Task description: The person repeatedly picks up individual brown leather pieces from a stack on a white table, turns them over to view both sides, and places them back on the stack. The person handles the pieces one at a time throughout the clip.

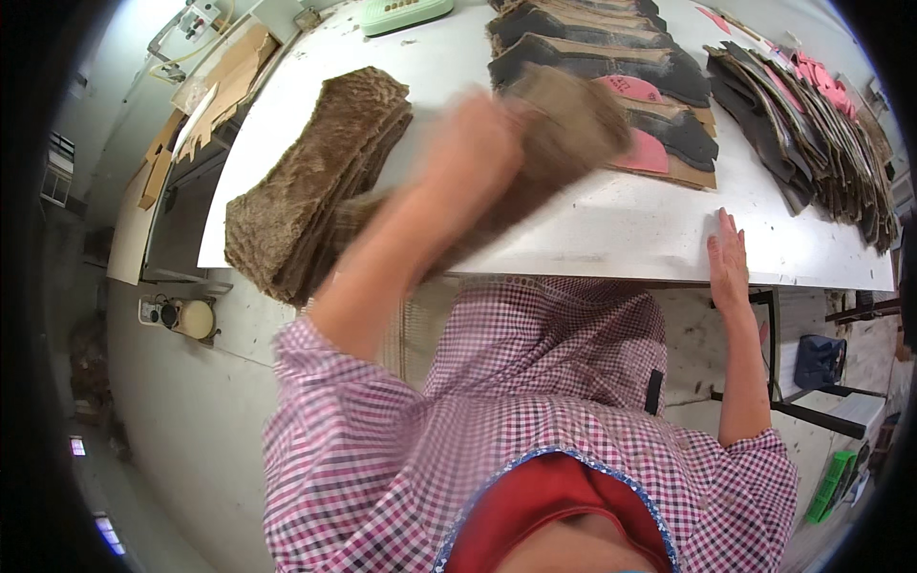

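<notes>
My left hand [475,134], smeared by motion, is closed on a brown plush fabric piece [573,119] above the white table. The piece is blurred too, and part of it lies behind my forearm. To the left of that arm rests a stack of brown plush pieces [315,172], pile side up. My right hand [729,256] lies with its fingers stretched out at the table's front edge, holding nothing. Ahead of my left hand, a row of overlapping dark grey and tan cut pieces [597,65] runs back, with pink pieces [645,151] among them.
A thick fanned pile of dark and brown cut pieces [802,134] covers the right end of the white table [592,234]. A pale green device [406,13] sits at the back. Cardboard [229,81] lies on a side surface at the left. A green crate [831,485] stands low right.
</notes>
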The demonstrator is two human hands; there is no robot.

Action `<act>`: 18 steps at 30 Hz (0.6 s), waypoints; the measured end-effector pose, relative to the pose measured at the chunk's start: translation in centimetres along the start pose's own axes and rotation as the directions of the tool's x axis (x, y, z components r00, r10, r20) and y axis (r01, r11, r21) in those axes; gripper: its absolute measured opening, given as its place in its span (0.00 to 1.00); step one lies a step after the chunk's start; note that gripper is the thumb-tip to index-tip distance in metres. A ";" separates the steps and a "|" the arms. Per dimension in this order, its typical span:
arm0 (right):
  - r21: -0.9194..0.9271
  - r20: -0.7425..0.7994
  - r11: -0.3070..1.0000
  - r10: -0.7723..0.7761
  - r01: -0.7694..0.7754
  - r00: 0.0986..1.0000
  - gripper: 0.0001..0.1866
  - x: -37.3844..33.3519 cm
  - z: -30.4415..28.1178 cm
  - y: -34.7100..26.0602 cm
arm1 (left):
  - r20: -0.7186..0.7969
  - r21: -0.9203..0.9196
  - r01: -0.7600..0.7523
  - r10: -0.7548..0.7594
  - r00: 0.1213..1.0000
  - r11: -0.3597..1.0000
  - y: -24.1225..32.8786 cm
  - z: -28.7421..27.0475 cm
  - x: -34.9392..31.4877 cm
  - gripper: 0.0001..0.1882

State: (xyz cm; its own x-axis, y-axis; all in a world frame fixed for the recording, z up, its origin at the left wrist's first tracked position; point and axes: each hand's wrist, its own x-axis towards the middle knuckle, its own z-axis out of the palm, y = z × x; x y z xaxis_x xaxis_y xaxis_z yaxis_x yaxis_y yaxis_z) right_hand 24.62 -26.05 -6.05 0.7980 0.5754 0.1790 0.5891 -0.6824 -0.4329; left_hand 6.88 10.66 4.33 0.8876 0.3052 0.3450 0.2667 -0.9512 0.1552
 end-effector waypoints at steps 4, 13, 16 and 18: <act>-0.186 -0.035 0.983 0.000 -0.007 0.999 0.35 -0.3 -0.1 -0.2 | -0.162 0.306 0.302 -0.263 0.951 0.903 -13.7 -10.1 1.1 0.22; -0.259 -0.019 0.966 0.012 -0.016 1.000 0.35 0.1 0.4 -0.1 | 0.095 0.258 0.662 -0.700 0.708 0.704 -23.1 -2.7 -1.0 0.26; -0.272 -0.023 0.962 -0.018 0.011 1.000 0.35 0.2 0.6 0.0 | 0.002 0.221 0.636 -0.653 0.758 0.739 -24.6 -3.4 -1.9 0.27; -0.267 -0.024 0.963 -0.040 0.032 0.999 0.35 0.1 0.7 0.2 | -0.092 0.262 0.540 -0.536 0.839 0.800 -24.6 -4.4 -2.4 0.29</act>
State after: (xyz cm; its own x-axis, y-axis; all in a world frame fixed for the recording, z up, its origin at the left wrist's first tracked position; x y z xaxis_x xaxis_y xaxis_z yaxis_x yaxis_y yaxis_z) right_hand 24.71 -25.77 -6.73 0.7766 0.5915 0.2170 0.6271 -0.7590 -0.1752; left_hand -3.46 33.53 3.75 0.5676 0.7701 0.2912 0.7907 -0.6085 0.0679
